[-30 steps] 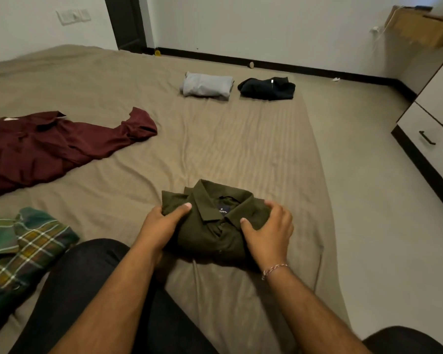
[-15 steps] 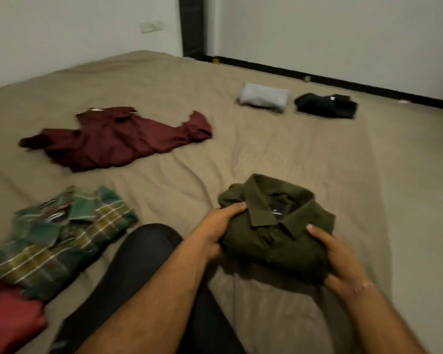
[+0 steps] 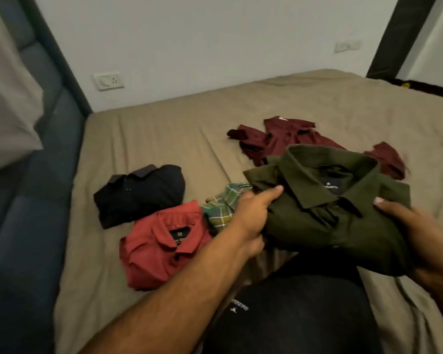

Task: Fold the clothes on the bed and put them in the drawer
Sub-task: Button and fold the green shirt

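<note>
A folded olive green shirt (image 3: 325, 215) is lifted above the bed, held from both sides. My left hand (image 3: 251, 215) grips its left edge with the thumb on top. My right hand (image 3: 420, 233) grips its right edge, thumb on top too. Under the left hand lies a folded green plaid shirt (image 3: 221, 209), partly hidden. A folded red shirt (image 3: 161, 245) and a folded black shirt (image 3: 141, 192) lie to its left. An unfolded maroon shirt (image 3: 279, 139) is spread behind the olive one. No drawer is in view.
The tan bed sheet (image 3: 164, 139) reaches a padded blue headboard (image 3: 36, 200) on the left and a white wall with a socket (image 3: 109, 80) behind. My dark-trousered leg (image 3: 292, 315) lies in the foreground. A pale pillow (image 3: 8, 111) sits at the far left.
The view has swung left. Both hands have lifted the olive shirt off the bed and carried it left, over the plaid shirt. The red and black folded shirts have come into view.
</note>
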Action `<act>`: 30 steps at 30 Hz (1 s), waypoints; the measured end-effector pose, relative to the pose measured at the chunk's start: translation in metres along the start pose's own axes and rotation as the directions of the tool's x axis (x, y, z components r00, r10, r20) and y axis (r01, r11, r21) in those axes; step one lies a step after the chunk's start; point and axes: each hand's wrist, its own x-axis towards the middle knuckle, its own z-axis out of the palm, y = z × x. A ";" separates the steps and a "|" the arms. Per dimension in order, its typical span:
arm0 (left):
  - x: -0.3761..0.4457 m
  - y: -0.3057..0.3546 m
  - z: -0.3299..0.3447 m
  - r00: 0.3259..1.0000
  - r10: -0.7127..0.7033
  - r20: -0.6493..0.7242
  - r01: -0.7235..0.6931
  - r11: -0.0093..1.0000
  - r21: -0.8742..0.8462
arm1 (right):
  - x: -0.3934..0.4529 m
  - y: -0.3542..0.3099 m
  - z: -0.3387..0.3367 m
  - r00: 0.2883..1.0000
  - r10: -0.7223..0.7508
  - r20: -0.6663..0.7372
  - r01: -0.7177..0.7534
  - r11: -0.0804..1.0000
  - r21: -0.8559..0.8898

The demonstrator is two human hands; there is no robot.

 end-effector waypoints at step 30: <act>0.167 0.040 -0.076 0.603 0.738 0.302 -0.341 -0.104 0.934 | 0.232 0.098 0.173 0.986 0.143 -0.088 -0.134 0.986 0.103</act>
